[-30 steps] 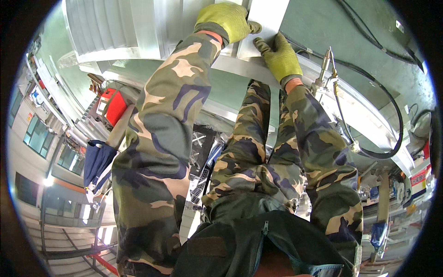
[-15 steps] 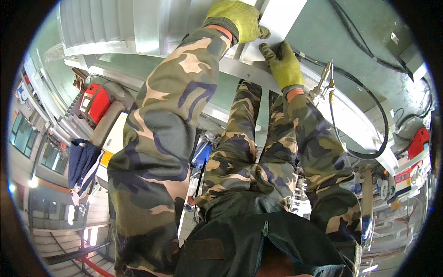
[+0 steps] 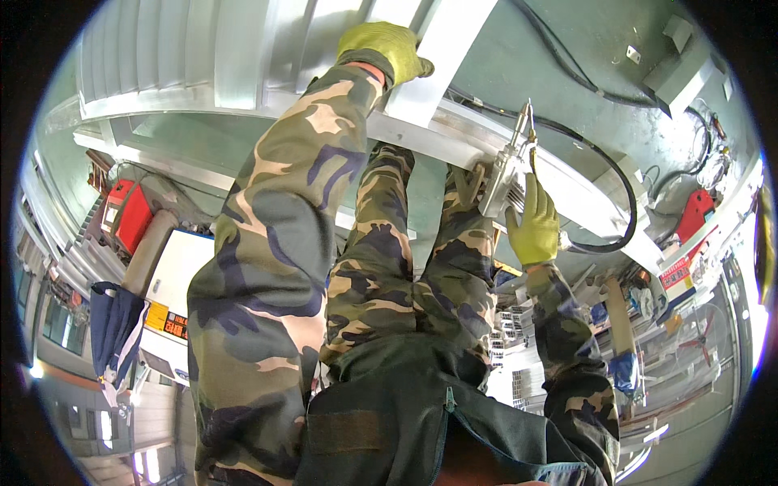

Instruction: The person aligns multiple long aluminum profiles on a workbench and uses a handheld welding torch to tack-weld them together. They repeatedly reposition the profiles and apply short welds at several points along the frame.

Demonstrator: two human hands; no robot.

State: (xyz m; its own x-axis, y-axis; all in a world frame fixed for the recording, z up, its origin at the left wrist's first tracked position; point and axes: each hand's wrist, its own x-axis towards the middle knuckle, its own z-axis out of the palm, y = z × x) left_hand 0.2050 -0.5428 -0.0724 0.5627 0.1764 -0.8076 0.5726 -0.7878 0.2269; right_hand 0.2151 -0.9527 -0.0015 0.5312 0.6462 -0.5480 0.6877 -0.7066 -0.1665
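My left hand, in a yellow-green glove, is closed at the left edge of a pale metal profile, thumb lying on it; its other fingers curl out of sight. A ribbed silver metal panel adjoins that profile. My right hand, gloved alike, has its fingers stretched out and apart beside a silver air tool. The tool has a pointed nose and rests by the metal frame rail. My fingertips are close against its lower side, not wrapped round it. A black hose loops away from the tool.
The frame rail crosses in front of my legs. More black cable lies on the green floor, near a metal block. A red case and a folded dark umbrella are at the left. Another red object is at the right.
My right hand has left the profile and come down and right to the air tool, its fingers now stretched out. My left hand remains at the profile. The whole view has shifted.
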